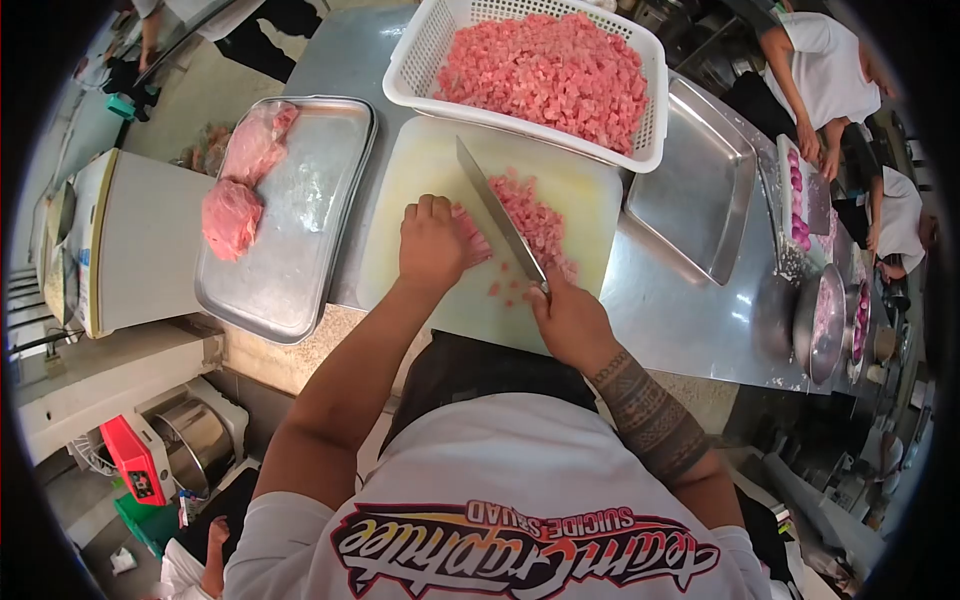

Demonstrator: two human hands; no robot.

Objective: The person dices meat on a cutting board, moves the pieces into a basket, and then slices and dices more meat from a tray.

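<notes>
My right hand (pixel 572 318) grips the handle of a long kitchen knife (pixel 497 212), its blade slanting up and to the left across the cutting board (pixel 405 165). My left hand (pixel 433 240) is closed over strips of raw meat (pixel 470 235) just left of the blade, fingers curled and partly hiding them. On the blade's right side lies a heap of diced meat (pixel 535 222), with a few loose cubes nearer to me. Behind the board a white perforated basket (pixel 410 62) holds a large pile of pink meat cubes (pixel 545 80).
Left of the board, a metal tray (pixel 290 265) carries two large pieces of raw meat (pixel 232 218). A deep steel pan (pixel 695 185) stands to the right. Farther right are a metal bowl (pixel 822 325) and co-workers (pixel 825 70) handling purple-pink pieces on a board.
</notes>
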